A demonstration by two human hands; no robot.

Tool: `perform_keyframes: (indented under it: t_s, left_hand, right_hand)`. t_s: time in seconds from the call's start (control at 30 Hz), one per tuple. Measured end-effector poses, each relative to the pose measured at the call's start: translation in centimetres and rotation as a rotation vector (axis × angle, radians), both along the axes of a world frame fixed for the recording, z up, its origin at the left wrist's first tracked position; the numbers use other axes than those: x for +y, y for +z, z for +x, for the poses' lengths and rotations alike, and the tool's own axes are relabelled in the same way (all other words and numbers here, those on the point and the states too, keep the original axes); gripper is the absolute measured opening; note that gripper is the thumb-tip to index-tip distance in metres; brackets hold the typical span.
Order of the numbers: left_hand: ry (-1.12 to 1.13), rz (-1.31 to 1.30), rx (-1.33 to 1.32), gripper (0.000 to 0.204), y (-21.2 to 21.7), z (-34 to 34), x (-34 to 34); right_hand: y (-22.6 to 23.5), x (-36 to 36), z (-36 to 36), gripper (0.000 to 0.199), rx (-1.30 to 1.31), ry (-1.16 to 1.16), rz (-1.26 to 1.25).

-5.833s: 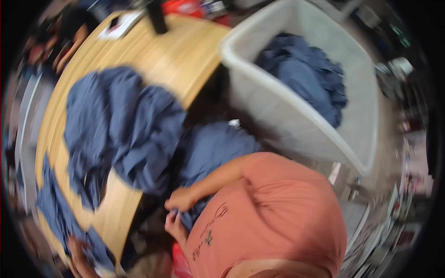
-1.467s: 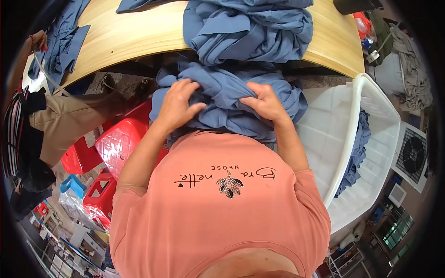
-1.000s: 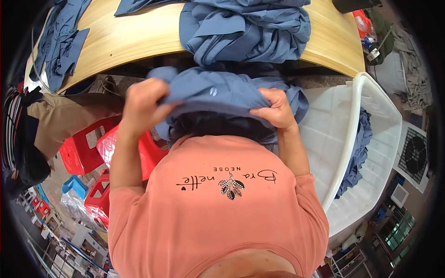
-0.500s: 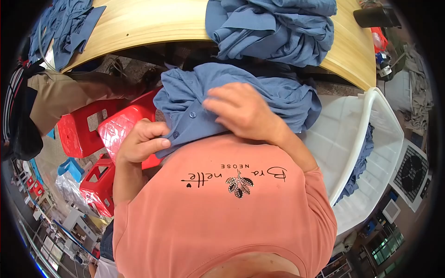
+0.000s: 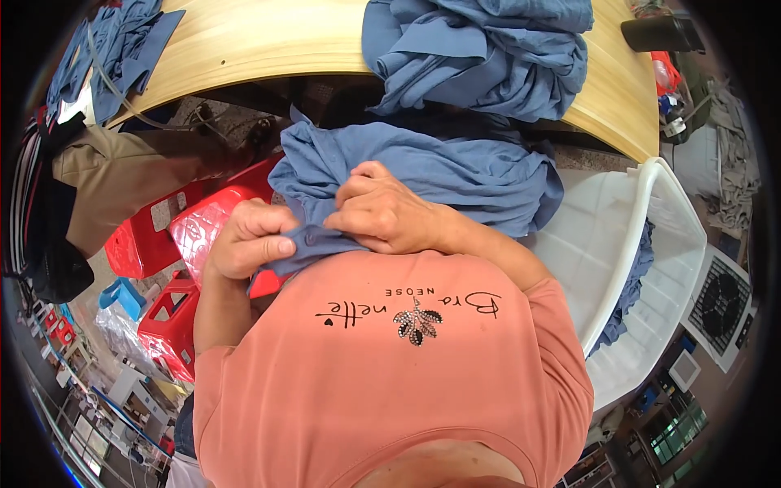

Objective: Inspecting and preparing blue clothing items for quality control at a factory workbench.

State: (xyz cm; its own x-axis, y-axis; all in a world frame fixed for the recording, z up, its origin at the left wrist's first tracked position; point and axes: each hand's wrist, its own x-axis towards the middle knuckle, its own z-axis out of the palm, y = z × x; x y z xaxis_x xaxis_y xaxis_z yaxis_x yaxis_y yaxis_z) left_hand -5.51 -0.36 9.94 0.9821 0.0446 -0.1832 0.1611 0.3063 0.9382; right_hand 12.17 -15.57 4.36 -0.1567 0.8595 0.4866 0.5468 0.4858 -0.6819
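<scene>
A blue buttoned shirt (image 5: 439, 167) lies bunched across my lap, under the table's edge. My left hand (image 5: 254, 237) pinches the shirt's front edge between thumb and curled fingers, beside a dark button (image 5: 310, 239). Close by on the right, my right hand (image 5: 381, 213) is closed on the same cloth, its fingers curled and pointing toward the left hand. Between the two hands a short strip of the front edge is gathered. The right fingertips are partly hidden in the folds.
A wooden table (image 5: 268, 41) spans the far side, bearing a heap of blue garments (image 5: 480, 57) and more blue cloth (image 5: 122, 57) at far left. Red stools (image 5: 171, 325) stand left, near a person's tan trousers (image 5: 114, 171). A white bin (image 5: 643, 268) with blue cloth stands right.
My right hand has come down and left from above the shirt and closed on its edge near my left hand. The front edge has been drawn together into folds.
</scene>
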Motion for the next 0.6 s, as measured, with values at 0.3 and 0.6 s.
perform_keyframes:
  t_s: [0.3,0.6]
  left_hand:
    - [0.326,1.275,-0.234,0.013,-3.7,5.9,-1.9]
    - [0.015,0.649,-0.047,0.012,-5.1,8.0,-0.8]
  right_hand:
    - [0.3,-1.5,1.0,0.026,0.049,-0.057,-0.101]
    - [0.4,-2.6,2.3,0.018,-0.086,-0.369,0.106]
